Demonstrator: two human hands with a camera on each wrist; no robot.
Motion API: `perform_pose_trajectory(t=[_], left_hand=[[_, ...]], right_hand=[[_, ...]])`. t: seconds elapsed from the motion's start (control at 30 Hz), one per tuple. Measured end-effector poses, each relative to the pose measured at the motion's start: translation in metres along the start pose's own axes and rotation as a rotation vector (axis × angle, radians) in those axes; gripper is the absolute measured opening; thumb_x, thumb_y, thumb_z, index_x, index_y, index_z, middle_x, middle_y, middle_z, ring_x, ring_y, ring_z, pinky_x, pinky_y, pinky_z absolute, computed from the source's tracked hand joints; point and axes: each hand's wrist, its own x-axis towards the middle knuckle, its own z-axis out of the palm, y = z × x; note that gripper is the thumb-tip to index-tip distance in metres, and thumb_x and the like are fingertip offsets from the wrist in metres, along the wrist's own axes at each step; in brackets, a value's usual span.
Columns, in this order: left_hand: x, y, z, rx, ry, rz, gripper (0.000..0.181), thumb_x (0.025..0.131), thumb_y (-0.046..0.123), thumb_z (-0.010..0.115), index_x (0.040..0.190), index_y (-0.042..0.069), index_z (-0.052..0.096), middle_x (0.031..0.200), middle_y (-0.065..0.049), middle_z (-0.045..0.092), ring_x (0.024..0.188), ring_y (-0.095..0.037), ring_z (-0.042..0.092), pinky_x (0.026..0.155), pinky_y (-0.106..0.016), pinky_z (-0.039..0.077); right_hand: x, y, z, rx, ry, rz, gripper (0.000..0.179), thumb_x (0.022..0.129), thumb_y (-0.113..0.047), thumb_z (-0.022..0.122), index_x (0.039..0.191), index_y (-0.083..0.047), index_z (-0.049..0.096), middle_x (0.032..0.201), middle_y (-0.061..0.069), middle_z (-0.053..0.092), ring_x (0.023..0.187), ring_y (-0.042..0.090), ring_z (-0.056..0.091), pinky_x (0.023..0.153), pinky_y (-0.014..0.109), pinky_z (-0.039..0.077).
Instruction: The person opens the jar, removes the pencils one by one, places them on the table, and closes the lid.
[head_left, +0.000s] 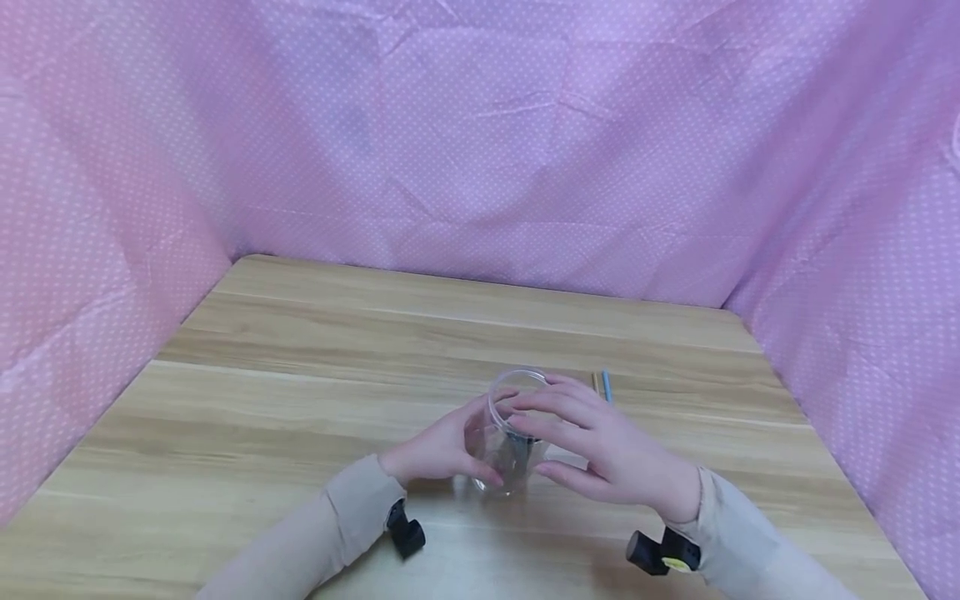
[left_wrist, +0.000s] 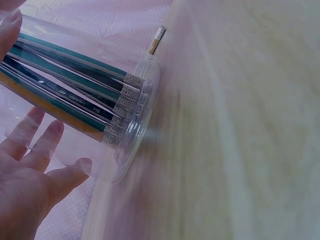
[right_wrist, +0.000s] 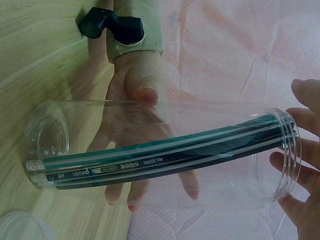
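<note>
Clear plastic jar at lower centre, left grip curled around it, pencils inside, one lettered "deli" and "HB", right grip relaxed at the mouth

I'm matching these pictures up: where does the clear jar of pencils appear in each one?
Head: clear jar low, slightly right of centre, between left hand and right hand.
Left wrist: clear jar tilted across the upper left, base toward the middle.
Right wrist: clear jar sideways across most of the picture, base at left.
Shared landmark: the wooden tabletop, beside the jar's base in every view.
</note>
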Motion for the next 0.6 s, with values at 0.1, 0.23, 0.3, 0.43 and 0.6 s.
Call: perform_pose_trajectory(t=[0.1, 0.23, 0.3, 0.43, 0.6], left_hand=[[0.0007, -0.0001, 0.0, -0.014, -0.006, 0.005, 0.102, 0.069, 0.001, 0.08, 0.149, 0.026, 0.023, 0.149, 0.005, 0.037, 0.14, -0.018, 0.032, 0.117, -0.048, 0.02], [0.0008, -0.0008, -0.0004, -0.007, -0.005, 0.016, 0.103, 0.067, 0.001, 0.081, 0.148, 0.027, 0.023, 0.15, 0.004, 0.038, 0.138, -0.017, 0.035, 0.117, -0.047, 0.02], [0.0007, -0.0014, -0.0008, 0.008, 0.001, 0.013, 0.103, 0.067, 0.003, 0.082, 0.148, 0.028, 0.024, 0.15, 0.005, 0.038, 0.138, -0.016, 0.035, 0.117, -0.047, 0.02], [0.0017, -0.0022, -0.0017, -0.001, 0.001, 0.029, 0.103, 0.067, 0.002, 0.081, 0.148, 0.026, 0.024, 0.149, 0.004, 0.038, 0.138, -0.017, 0.035, 0.117, -0.047, 0.019], [0.0028, -0.0024, -0.0027, -0.003, -0.002, 0.025, 0.102, 0.067, 0.002, 0.081, 0.149, 0.024, 0.024, 0.151, 0.006, 0.036, 0.14, -0.017, 0.031, 0.117, -0.048, 0.016]], right_hand=[[-0.0008, 0.0007, 0.0002, 0.003, 0.003, -0.017, 0.038, 0.097, -0.025, 0.05, 0.125, 0.0, 0.056, 0.128, 0.014, 0.056, 0.12, 0.027, 0.052, 0.113, 0.045, 0.029], [-0.0026, 0.0012, 0.0011, 0.005, 0.004, -0.023, 0.037, 0.098, -0.024, 0.05, 0.124, 0.001, 0.056, 0.128, 0.015, 0.056, 0.12, 0.028, 0.052, 0.114, 0.045, 0.029], [-0.0033, 0.0007, 0.0009, 0.0, 0.006, -0.009, 0.037, 0.098, -0.025, 0.05, 0.123, 0.001, 0.057, 0.126, 0.014, 0.057, 0.118, 0.028, 0.052, 0.114, 0.043, 0.029], [-0.0035, -0.0002, 0.0, -0.015, -0.001, 0.036, 0.039, 0.097, -0.026, 0.05, 0.123, 0.002, 0.058, 0.123, 0.012, 0.059, 0.117, 0.029, 0.052, 0.113, 0.039, 0.03], [-0.0036, -0.0012, -0.0013, -0.025, -0.035, 0.121, 0.041, 0.097, -0.027, 0.052, 0.127, 0.001, 0.056, 0.124, 0.01, 0.059, 0.118, 0.026, 0.051, 0.112, 0.035, 0.031]])
